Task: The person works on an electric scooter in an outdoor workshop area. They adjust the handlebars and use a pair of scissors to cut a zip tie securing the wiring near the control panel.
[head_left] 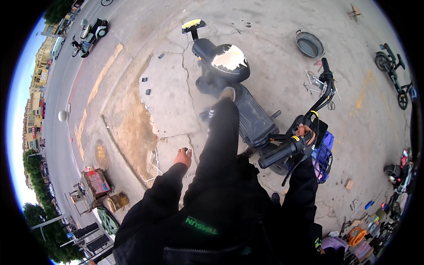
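Observation:
A black electric scooter point(255, 119) stands below me, its torn seat point(229, 59) showing pale foam. My leg point(216, 132) reaches up to the scooter, the shoe point(227, 92) by the near edge of the seat and footboard. My right hand point(304, 133) is closed on the middle of the handlebar, between the two grips, above a front basket point(321, 163) with something purple in it. My left hand point(183, 157) hangs over the pavement left of my leg, fingers apart, holding nothing.
A metal basin point(309, 43) and scattered tools point(318, 84) lie beyond the handlebar. Other scooters point(388, 68) stand at the right, with parts and tools point(357, 236) at lower right. A tricycle point(90, 37) is by the road at upper left; a cart point(93, 184) sits at lower left.

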`<state>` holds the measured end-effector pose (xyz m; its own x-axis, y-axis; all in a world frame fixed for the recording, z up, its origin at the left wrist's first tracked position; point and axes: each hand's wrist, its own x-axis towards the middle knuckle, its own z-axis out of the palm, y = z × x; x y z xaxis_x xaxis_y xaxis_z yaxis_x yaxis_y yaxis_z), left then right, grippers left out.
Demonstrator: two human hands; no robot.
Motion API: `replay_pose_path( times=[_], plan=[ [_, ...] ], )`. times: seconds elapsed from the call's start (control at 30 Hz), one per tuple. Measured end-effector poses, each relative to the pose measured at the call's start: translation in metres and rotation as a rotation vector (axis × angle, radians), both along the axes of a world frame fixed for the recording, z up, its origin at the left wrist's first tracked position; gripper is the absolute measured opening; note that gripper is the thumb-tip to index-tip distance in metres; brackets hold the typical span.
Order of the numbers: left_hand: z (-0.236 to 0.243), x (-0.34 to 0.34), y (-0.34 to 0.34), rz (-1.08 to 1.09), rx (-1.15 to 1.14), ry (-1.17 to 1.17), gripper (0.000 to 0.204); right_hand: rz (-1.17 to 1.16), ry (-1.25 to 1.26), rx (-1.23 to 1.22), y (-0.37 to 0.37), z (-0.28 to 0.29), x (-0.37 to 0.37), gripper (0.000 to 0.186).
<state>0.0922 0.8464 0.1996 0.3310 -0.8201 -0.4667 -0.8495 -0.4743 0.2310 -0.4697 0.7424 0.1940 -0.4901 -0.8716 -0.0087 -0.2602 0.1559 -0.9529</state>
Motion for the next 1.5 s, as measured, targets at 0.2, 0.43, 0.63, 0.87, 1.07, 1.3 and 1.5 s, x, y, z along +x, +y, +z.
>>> replay_pose_path(
  times=[0.2, 0.43, 0.63, 0.87, 1.07, 1.3, 1.5],
  plan=[
    [-0.004, -0.005, -0.007, -0.021, -0.011, 0.029, 0.045, 0.112, 0.143, -0.109, 0.007, -0.002, -0.010, 0.040],
    [0.004, -0.018, -0.023, -0.080, -0.058, 0.058, 0.044, -0.033, -0.284, 0.065, 0.015, 0.041, -0.003, 0.041],
    [0.007, -0.019, -0.030, -0.093, -0.046, 0.054, 0.043, -0.030, -0.244, 0.087, 0.016, 0.046, -0.004, 0.040],
    [0.004, -0.012, -0.041, -0.106, -0.037, 0.047, 0.044, -0.058, -0.324, 0.053, 0.014, 0.037, -0.013, 0.040],
    [0.000, -0.015, -0.044, -0.090, -0.021, 0.052, 0.043, -0.031, -0.320, 0.132, 0.009, 0.059, -0.012, 0.040],
    [-0.003, -0.003, -0.056, -0.149, 0.015, 0.002, 0.045, -0.028, -0.284, 0.183, 0.002, 0.070, -0.011, 0.040],
    [-0.003, 0.002, -0.075, -0.215, -0.038, 0.012, 0.043, -0.048, -0.294, 0.174, 0.006, 0.067, -0.024, 0.036]
  ],
)
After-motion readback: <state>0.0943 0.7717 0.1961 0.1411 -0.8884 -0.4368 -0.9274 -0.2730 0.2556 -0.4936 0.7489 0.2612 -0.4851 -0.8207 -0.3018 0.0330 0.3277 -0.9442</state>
